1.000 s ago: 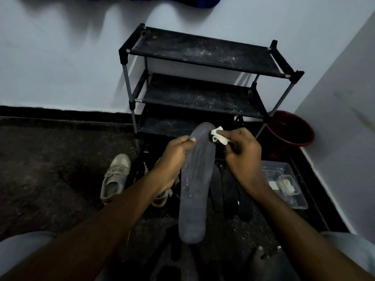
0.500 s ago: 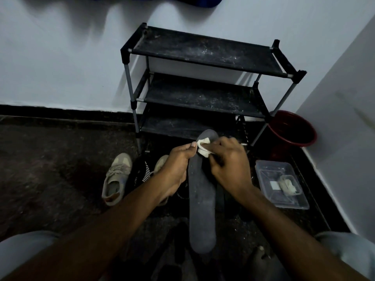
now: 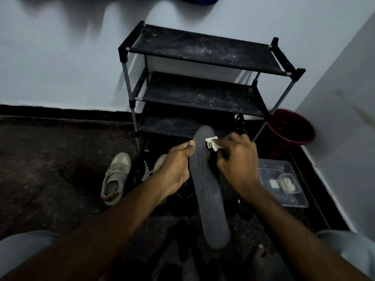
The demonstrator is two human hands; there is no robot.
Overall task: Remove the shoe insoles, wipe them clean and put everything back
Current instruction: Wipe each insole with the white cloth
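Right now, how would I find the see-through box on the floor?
Start at the black three-shelf shoe rack; a dark red round bucket sits to its right. Nearer than the bucket lies the clear rectangular plastic box, alone transparent, with pale cloth inside.

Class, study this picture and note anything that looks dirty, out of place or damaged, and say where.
The shoe rack has black shelves streaked with pale dust. A beige sneaker lies on the floor by the rack, not on a shelf. The insole being wiped shows pale specks too. Nothing looks spilled or broken.
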